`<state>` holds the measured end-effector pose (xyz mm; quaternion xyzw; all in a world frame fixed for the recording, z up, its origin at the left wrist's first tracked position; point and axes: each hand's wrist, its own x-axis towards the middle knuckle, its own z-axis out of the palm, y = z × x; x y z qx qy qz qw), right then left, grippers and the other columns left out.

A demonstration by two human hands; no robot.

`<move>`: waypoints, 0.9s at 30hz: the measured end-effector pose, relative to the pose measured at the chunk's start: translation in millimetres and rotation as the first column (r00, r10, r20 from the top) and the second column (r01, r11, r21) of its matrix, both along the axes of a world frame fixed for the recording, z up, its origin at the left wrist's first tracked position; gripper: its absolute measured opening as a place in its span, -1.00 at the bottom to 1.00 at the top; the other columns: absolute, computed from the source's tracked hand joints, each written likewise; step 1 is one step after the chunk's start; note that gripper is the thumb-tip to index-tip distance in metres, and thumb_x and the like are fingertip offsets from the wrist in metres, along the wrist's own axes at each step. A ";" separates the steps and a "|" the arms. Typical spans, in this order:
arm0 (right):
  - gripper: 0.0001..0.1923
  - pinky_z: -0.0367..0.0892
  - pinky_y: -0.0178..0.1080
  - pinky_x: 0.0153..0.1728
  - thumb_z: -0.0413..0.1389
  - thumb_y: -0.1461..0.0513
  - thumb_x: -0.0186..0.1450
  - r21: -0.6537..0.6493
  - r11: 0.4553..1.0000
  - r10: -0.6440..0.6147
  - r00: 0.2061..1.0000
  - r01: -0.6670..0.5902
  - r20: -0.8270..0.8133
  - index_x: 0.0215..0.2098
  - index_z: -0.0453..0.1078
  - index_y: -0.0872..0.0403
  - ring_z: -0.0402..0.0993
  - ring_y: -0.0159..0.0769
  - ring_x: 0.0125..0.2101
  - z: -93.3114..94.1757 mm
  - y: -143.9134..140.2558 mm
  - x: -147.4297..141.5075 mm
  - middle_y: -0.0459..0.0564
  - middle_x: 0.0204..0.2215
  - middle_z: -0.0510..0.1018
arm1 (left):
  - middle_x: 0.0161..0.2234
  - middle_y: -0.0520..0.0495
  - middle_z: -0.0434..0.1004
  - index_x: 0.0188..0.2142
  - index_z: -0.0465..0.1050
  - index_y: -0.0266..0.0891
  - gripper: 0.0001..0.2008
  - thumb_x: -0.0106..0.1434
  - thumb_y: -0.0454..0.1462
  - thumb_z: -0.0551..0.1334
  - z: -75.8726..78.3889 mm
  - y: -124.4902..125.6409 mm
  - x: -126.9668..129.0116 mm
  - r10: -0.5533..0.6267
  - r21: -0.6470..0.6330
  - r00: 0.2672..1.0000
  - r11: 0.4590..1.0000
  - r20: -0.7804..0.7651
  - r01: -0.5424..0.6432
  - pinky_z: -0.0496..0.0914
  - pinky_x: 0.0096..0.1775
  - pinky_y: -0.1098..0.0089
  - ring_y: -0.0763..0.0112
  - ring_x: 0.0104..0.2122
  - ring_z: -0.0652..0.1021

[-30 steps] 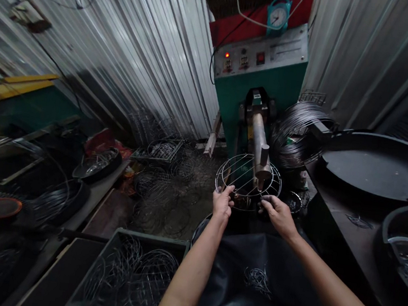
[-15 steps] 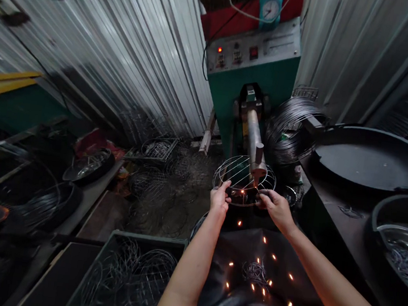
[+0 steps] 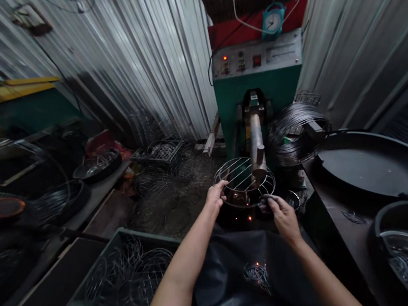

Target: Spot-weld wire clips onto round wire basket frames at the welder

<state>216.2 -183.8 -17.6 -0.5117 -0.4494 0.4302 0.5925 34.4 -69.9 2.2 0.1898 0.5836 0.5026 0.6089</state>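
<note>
In the head view, the left hand [image 3: 217, 193] pinches the near-left rim of a round wire rack [image 3: 240, 177], presumably to steady it beneath the machine arm [image 3: 256, 135]. The right hand [image 3: 283, 217], fingers bunched, is at the near-right rim; what it pinches is unclear. Wire pieces [image 3: 258, 276] lie on the dark apron [image 3: 226, 260], likely for easy reach.

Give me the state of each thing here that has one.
Left hand: fingers closed on the wire rack
Right hand: fingers drawn together at the rack's near edge; grip unclear
Wire rack: held up above the dark apron
Indicator light: lit red
Sparks: glowing
Wire coil: wound
Wire pieces: heaped on the apron
Green crate: open-topped, holding wirework
</note>
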 end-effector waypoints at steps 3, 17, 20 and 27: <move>-0.62 0.42 -0.21 -0.46 0.10 -0.03 0.15 -0.001 0.998 0.063 0.992 -0.063 0.106 -0.23 0.42 0.06 0.48 -0.23 -0.48 0.7 17.6 -16.9 -0.01 -0.45 0.54 | -0.69 0.24 0.05 -0.53 0.15 -0.22 -0.62 -0.22 -0.28 0.38 -3.1 -10.5 0.8 0.084 0.086 0.996 0.993 -0.008 -0.083 -0.05 -0.74 0.60 0.70 -0.75 0.11; -0.72 0.35 -0.21 -0.39 -0.02 0.04 0.22 0.037 0.998 0.034 0.936 -0.050 0.351 -0.27 0.36 0.05 0.44 -0.24 -0.53 10.7 9.6 -6.8 -0.07 -0.59 0.48 | -0.65 0.24 0.09 -0.43 0.14 -0.20 -0.58 -0.25 -0.29 0.35 -4.8 -22.6 12.5 0.094 0.114 0.989 0.988 0.118 -0.108 -0.05 -0.72 0.60 0.71 -0.74 0.11; -0.71 0.34 -0.22 -0.43 -0.02 0.04 0.20 0.001 0.997 0.075 0.926 -0.081 0.370 -0.31 0.37 0.05 0.42 -0.27 -0.57 -2.2 16.3 -5.6 -0.08 -0.59 0.47 | -0.62 0.22 0.16 -0.39 0.16 -0.20 -0.56 -0.26 -0.30 0.35 -6.6 -23.2 11.8 0.123 0.107 0.990 0.986 0.066 -0.130 -0.03 -0.72 0.59 0.70 -0.73 0.15; -0.72 0.34 -0.23 -0.43 -0.02 0.05 0.21 -0.014 0.995 0.098 0.938 -0.099 0.332 -0.30 0.37 0.05 0.44 -0.28 -0.56 -2.4 18.9 -1.5 -0.08 -0.57 0.49 | -0.59 0.21 0.22 -0.31 0.17 -0.20 -0.48 -0.26 -0.29 0.39 -7.0 -22.7 13.4 0.120 0.155 0.992 0.980 0.033 -0.124 -0.03 -0.70 0.61 0.70 -0.72 0.17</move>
